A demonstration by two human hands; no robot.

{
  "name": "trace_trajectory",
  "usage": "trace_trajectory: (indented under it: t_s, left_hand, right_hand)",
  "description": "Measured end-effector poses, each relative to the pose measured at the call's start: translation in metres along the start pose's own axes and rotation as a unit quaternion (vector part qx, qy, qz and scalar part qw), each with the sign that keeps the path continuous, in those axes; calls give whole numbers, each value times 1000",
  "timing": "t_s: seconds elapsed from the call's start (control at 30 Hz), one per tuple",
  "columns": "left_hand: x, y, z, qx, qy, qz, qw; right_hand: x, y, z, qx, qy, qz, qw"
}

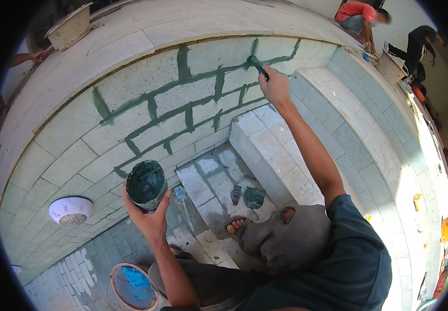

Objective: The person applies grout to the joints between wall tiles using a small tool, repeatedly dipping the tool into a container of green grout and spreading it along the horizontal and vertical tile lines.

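Observation:
My left hand [154, 220] is wrapped round a cup [164, 199] of thick dark green paste [145, 181], held upright in front of the wall. Pinched in my right hand [276, 89] is a small brush [258, 68] with a dark handle. Its green-smeared tip touches a joint near the top of the tiled wall [213, 53]. Rough dark green lines [151, 108] cover many joints between the pale tiles; the joints farther left are pale. The bristles are too smeared to make out clearly.
A round white light [71, 211] sticks out of the wall. Pale tiled steps [338, 122] rise at the right. By my feet lie a green-smeared piece [254, 197] and small tools; a bucket [114, 277] stands below. Two people [356, 18] crouch or bend at the far right.

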State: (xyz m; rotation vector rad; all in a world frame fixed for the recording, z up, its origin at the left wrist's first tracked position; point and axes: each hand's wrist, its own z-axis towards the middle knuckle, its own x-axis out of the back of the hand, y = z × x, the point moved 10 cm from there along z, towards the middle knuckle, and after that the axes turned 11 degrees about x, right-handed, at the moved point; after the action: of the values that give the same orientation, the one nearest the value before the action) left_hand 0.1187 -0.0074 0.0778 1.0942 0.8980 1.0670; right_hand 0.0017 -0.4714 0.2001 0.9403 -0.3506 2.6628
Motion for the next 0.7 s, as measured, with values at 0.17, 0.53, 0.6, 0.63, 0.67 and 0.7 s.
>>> trace_trajectory:
  t_s: [0.17,0.53,0.6,0.63,0.67,0.7]
  left_hand:
    - [-1,0,1,-7,0,10,1000]
    - [-2,2,-1,-16,6,31,999]
    - [-3,2,-1,-9,4,18,1000]
    - [-3,1,-1,-6,2,15,1000]
    - [-3,1,-1,-3,1,12,1000]
    - [-3,0,-1,-1,-1,9,1000]
  right_hand:
    - [26,-5,30,25,-16,-16,999]
    - [-24,5,-21,5,-93,1,996]
    - [-20,6,-14,20,-84,-9,996]
    - [-15,5,-10,26,-80,-14,996]
    - [-11,4,-3,34,-77,-19,996]
    - [-5,5,6,42,-73,-24,996]
